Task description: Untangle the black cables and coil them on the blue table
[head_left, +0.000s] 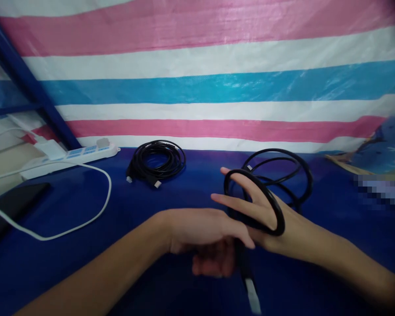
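Black cable [278, 215], main item: one loop sits round my right hand [263, 214], and its plug [253, 297] hangs below my hands, metal end down. Further loops, seemingly the same cable, lie on the tabletop [197, 188] just behind my right hand.

Holding: my right hand is open, two fingers extended and spread inside the loop. I judge that this spread keeps the loop wide and stops it sliding off; the cable's curve looks stiff enough to help. The slack behind probably rests on the tabletop so its weight does not drag on the hand.

Pose: right forearm enters from lower right, back of the hand in view, fingers pointing left; thumb hidden. Left forearm enters from lower left; my left hand [202, 226] meets the right at the loop's lower side, wrist bent, thumb reaching across the cable, fingers curled beneath. Blur and overlap: cannot tell whether it grips the cable or only touches it.

Surroundings: a coiled black cable [141, 169] lies apart, well to the left of the loose loops, both its plugs facing me. Farther left, a white power strip [85, 153] and a white cord [109, 184].
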### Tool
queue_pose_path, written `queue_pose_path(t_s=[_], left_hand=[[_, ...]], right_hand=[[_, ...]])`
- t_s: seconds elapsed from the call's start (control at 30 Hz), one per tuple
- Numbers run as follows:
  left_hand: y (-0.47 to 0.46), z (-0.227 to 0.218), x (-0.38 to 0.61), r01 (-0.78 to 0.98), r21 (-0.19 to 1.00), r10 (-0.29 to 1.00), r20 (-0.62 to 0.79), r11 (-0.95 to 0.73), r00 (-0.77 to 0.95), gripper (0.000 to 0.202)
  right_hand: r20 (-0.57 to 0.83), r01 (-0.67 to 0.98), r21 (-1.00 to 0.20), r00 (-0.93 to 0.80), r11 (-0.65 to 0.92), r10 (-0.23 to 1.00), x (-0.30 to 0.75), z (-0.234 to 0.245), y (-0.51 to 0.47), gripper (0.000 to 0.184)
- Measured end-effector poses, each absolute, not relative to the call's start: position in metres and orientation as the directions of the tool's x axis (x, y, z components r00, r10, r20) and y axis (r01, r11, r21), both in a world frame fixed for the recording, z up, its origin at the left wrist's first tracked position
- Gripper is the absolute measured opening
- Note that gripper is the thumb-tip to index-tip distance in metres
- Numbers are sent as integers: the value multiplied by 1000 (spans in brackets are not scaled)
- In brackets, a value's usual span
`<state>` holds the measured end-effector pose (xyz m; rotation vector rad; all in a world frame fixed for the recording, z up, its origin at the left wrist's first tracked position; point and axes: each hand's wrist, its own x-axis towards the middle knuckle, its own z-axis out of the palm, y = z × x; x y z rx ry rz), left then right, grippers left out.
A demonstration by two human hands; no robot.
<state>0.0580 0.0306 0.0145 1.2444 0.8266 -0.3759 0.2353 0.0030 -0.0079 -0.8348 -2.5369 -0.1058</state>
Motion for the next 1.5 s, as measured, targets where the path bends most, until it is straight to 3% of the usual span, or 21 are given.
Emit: queue_pose_path(t_s=[0.07, 0.13, 0.2, 0.27, 0.3, 0.33, 0.37, 0.43, 0.53, 0.6, 0.7, 0.77, 0.87, 0.93, 1.03, 1.1, 1.23, 1.33, 1.4, 1.5], left_hand=[[27, 13, 63, 644, 698, 142, -705, 313, 694, 48], [26, 16, 60, 592, 769, 165, -634, 241, 756, 53], [27, 21, 51, 517, 856, 427, -462, -16, 778, 55], [29, 26, 41, 487, 775, 761, -11, -404, 649, 44], [30, 27, 36, 495, 653, 784, 264, -574, 562, 32], [29, 28, 34, 500, 513, 715, 466, -698, 521, 20], [28, 27, 33, 482, 392, 618, 567, -784, 545, 19], [23, 23, 36, 381, 326, 501, 525, -865, 688, 29], [16, 15, 45, 374, 609, 639, 298, -700, 710, 14], [14, 11, 49, 359, 788, 762, 203, -500, 615, 29], [19, 12, 50, 240, 927, 804, 97, -287, 587, 39], [23, 15, 48, 156, 979, 747, -3, -134, 665, 34], [25, 23, 46, 54, 993, 552, -102, 101, 828, 42], [22, 30, 47, 80, 991, 478, -122, 107, 870, 48], [13, 37, 54, 219, 973, 575, -139, -70, 806, 34], [8, 37, 61, 205, 973, 681, -79, -106, 728, 31], [9, 33, 70, -190, 982, 870, 80, 16, 486, 34], [14, 30, 65, -375, 924, 905, 92, 78, 416, 30], [17, 30, 57, -370, 911, 809, 74, 184, 583, 27], [26, 37, 46, -168, 942, 467, 14, 290, 884, 18]], right_hand=[[537, 567, 4, -696, 823, 477, 233, -12, 8, 34], [607, 570, -63, -630, 819, 485, 231, -14, 12, 18], [615, 571, -211, -553, 793, 562, 228, -12, 13, 20], [486, 587, -429, -491, 687, 723, 226, -8, 9, 35], [381, 588, -541, -467, 601, 798, 225, -4, 7, 39], [263, 579, -644, -446, 500, 855, 224, -1, 4, 39], [151, 556, -735, -424, 388, 893, 223, 3, 1, 36], [43, 475, -838, -435, 270, 900, 221, 9, -2, 25], [63, 364, -888, -511, 282, 857, 222, 13, -1, 18], [50, 334, -915, -461, 225, 886, 226, 11, 1, 19], [27, 289, -951, -285, 113, 958, 232, 9, 3, 32], [39, 295, -948, -270, 121, 962, 232, 11, 0, 33], [17, 364, -915, -398, 175, 917, 226, 18, -6, 15], [-4, 409, -892, -430, 191, 903, 221, 20, -10, 8], [45, 450, -867, -354, 213, 934, 217, 19, -14, 41], [95, 402, -890, -297, 214, 950, 218, 18, -13, 55], [144, 166, -970, -185, 175, 972, 223, 21, -10, 28], [162, 89, -980, -173, 179, 971, 229, 29, -12, 23], [182, 165, -964, -165, 209, 969, 233, 36, -12, 24], [273, 384, -869, -155, 312, 949, 242, 52, -6, 17]])
